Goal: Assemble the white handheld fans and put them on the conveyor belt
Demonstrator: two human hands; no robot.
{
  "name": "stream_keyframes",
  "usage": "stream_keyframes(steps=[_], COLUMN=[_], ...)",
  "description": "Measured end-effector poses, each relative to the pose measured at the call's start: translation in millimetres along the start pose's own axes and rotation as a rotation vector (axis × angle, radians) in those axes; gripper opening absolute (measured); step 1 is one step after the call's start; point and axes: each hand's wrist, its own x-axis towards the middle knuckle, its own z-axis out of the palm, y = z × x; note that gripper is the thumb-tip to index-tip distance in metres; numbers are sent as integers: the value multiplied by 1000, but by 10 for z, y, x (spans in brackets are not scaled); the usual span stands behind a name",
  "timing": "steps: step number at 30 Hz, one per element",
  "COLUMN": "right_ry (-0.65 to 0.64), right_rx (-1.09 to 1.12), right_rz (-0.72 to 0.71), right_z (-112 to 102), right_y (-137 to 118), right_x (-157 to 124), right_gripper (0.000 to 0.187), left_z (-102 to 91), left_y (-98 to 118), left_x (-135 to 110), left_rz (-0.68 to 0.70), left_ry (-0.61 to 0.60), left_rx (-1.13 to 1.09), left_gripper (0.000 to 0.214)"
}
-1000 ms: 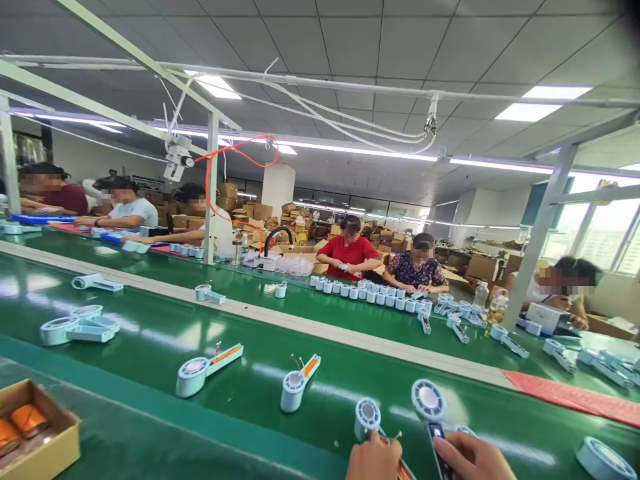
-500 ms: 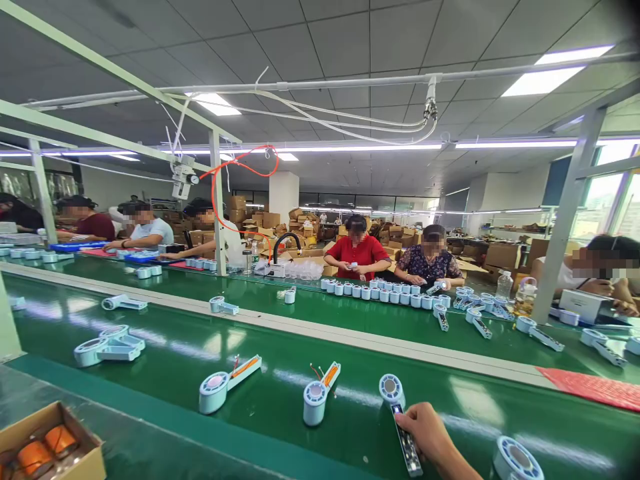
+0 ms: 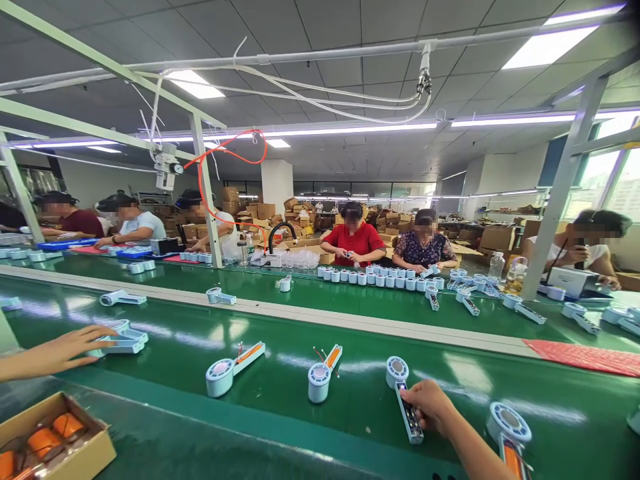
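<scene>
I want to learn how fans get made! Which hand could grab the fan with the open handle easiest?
Right. The right hand touches that fan at its handle; the left hand is off on other fans.

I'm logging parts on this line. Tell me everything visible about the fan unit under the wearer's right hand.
The fan unit is pale blue, plastic by its look: a round head with a ring of slots around a pale centre, and a long handle lying open, showing a dark board inside. It lies flat on the green belt, head pointing away from the wearer. The right hand rests against the handle's right side.
</scene>
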Motion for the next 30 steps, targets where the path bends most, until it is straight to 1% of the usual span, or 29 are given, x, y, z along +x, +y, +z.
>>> stream_keyframes(steps=[1,2,3,4,5,6,8,9,11,13,15,16,17,18,20,21,23,24,25,27,28,29,30], right_ry=[0,1,5,9,14,21,37,48,87,161,230,243,233,234,221,205,174,169,172,207,242,284,336], right_rx=[-6,-15,-28,-43,-61,-82,-130,-159,-229,-326,-456,-524,-592,-649,-726,-743,-744,-735,-725,-710,-674,-620,-502], right_rz=[7,11,10,7,-3,-19,-74,-112,-202,-289,-348,-357,-344,-319,-274,-266,-271,-281,-295,-331,-358,-387,-420], right_z=[-4,-2,3,8,7,-9,-118,-223,-529,-879,-1132,-1182,-1172,-1107,-863,-725,-521,-484,-499,-662,-785,-911,-1022], right_y=[-8,-24,-48,-83,-129,-180,-272,-294,-250,-64,243,426,615,800,1109,1216,1329,1346,1351,1374,1409,1465,1540], right_x=[-11,-28,-53,-88,-134,-193,-356,-463,-736,-1096,-1514,-1720,-1907,-2065,-2276,-2331,-2379,-2390,-2402,-2444,-2477,-2515,-2556], right_gripper=[32,32,32,31,29,29,29,29,29,28,21,20,21,20,21,23,31,36,39,38,35,28,23], left_z=[-257,-446,-568,-629,-636,-599,-417,-282,52,414,733,860,961,1036,1119,1134,1132,1120,1107,1082,1072,1064,1058], left_y=[-451,-789,-1000,-1084,-1056,-939,-549,-326,83,382,552,592,608,606,575,562,569,593,630,726,774,815,845], left_x=[87,137,160,166,165,163,161,157,131,71,-5,-40,-69,-90,-105,-100,-68,-45,-20,30,50,66,74], left_rz=[103,146,172,199,211,222,228,218,164,70,-27,-70,-110,-152,-237,-273,-323,-335,-343,-353,-355,-355,-352], left_ry=[47,16,-17,-39,-69,-82,-69,-42,57,168,222,227,228,230,246,252,246,234,219,194,191,192,196], left_rx=[121,244,290,314,304,266,150,91,5,-41,-69,-78,-80,-72,-46,-38,-47,-67,-95,-154,-179,-199,-214], left_gripper=[27,27,26,26,25,23,17,16,19,27,30,29,27,25,27,30,31,30,29,29,31,35,40])
